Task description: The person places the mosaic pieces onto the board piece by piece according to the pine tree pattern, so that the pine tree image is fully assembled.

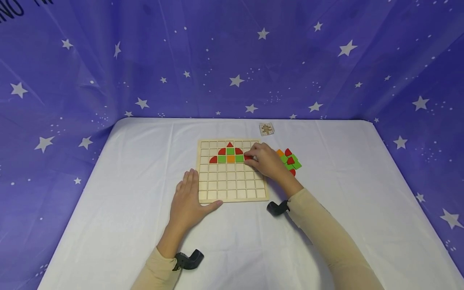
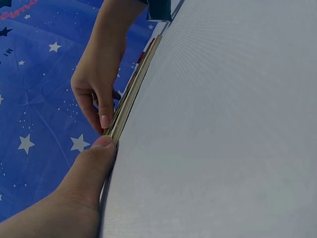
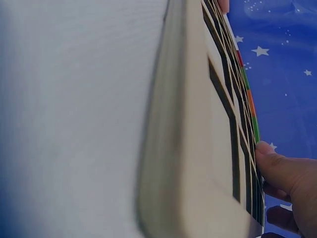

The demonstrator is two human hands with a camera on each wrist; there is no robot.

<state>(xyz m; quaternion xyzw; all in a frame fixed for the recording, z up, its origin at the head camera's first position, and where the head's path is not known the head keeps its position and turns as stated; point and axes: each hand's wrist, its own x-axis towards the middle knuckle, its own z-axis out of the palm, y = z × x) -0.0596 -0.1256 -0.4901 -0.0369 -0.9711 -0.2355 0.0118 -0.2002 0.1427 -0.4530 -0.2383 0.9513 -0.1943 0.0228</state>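
Board [image 1: 231, 185]: left grip [image 1: 187, 202] unclenched, touching | right grip [image 1: 267, 161] pinching partly covered red piece [image 1: 248, 157] | pile [image 1: 291, 161] partly hidden

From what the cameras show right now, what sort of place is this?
Probably a makeshift recording booth: star-printed purple fabric hangs behind and on both sides of a white-clothed table, and wrist-worn black cameras sit near a wooden grid board.

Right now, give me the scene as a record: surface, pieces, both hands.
surface: white cloth
base: wooden grid board, flat
placed: red, green and orange tiles, stepped shape, far half
loose: tile pile, right of board
beyond board: small patterned square
left hand: against board's left edge, thumb at near edge
right hand: pinches red tile, third row
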